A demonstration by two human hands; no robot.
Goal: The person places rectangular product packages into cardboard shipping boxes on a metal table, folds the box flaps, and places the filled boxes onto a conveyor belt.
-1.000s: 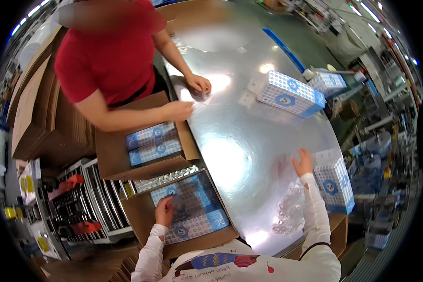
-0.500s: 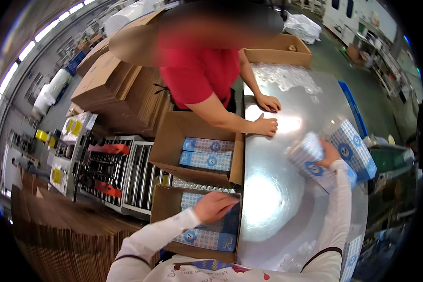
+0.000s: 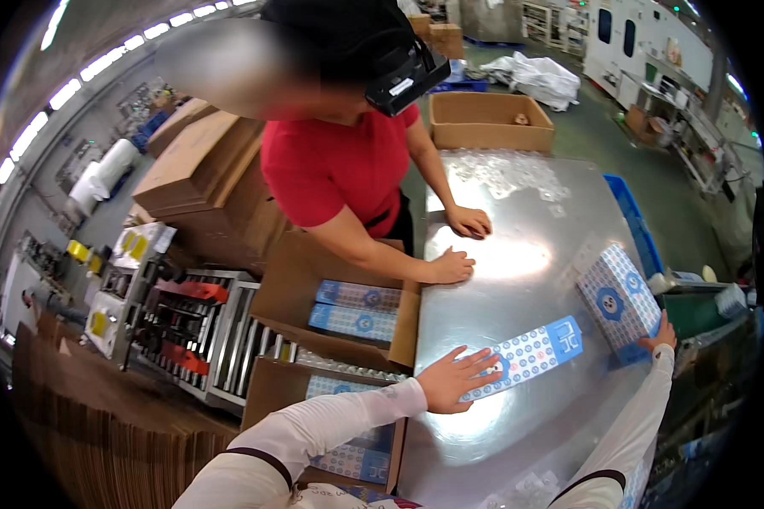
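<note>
Resting with fingers spread flat, the wearer's left hand [image 3: 458, 377] presses on the near end of a long, flat blue-and-white patterned box [image 3: 526, 356] lying on the shiny metal table [image 3: 518, 441]. The fingers are apart and lie on top of the box, not curled around it. The right hand [image 3: 660, 338] sits at the table's right edge, its fingers touching the lower corner of a wider blue-and-white patterned carton [image 3: 620, 301] that stands tilted there; how the fingers close on it cannot be told. The long box lies diagonally, its far end pointing toward that carton, just short of it.

Both boxes carry a white ground with small blue dots and solid blue ends.

Across the table, a person in a red shirt [image 3: 335, 165] leans in with both hands [image 3: 460, 246] flat on the metal. Left of the table are two open cardboard boxes [image 3: 331, 293], holding matching patterned boxes. Another open cardboard box [image 3: 491, 123] stands at the far end of the table, and a blue crate [image 3: 632, 220] stands to its right.
</note>
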